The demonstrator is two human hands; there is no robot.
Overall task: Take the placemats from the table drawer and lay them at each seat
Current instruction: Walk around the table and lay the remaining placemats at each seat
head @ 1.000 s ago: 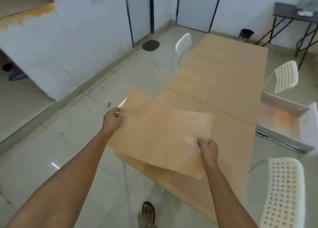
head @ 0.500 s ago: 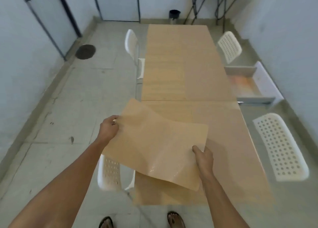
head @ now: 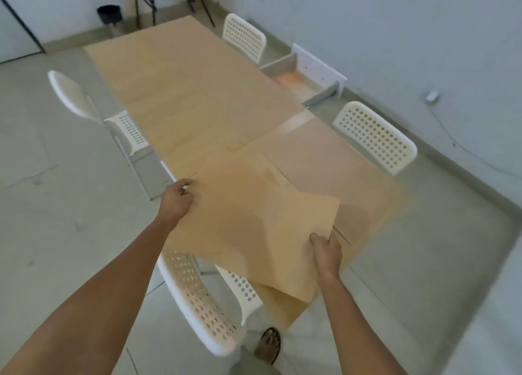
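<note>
While both hands hold the tan placemat (head: 254, 222) over the near end of the wooden surface (head: 180, 92), the view has swung since half a second ago: the surface now runs diagonally up to the left, and the person stands at its near left corner instead of square at its end. The left hand (head: 178, 198) grips the placemat's left edge, fingers curled over the top; the right hand (head: 327, 250) pinches its near right corner. The placemat lies flatter and lower over the surface than before, when it bowed upward between the hands, and its near corner overhangs the surface edge. Motion blur makes it hard to tell whether it touches the surface.

Just beyond the placemat, another mat (head: 324, 159) of a slightly pinker tan lies flat on the surface, at the seat with the white perforated chair (head: 375, 140) on the right side. The open drawer (head: 305, 77) sticks out from the surface's right side, farther from the placemat, between that chair and the far right chair (head: 244, 36). A chair (head: 197, 298) stands directly below the placemat on the near left, now much larger in view, and another chair (head: 84, 103) stands farther along the left side. A sandalled foot (head: 269, 345) shows on the floor below the placemat's near corner, where two feet showed earlier.
</note>
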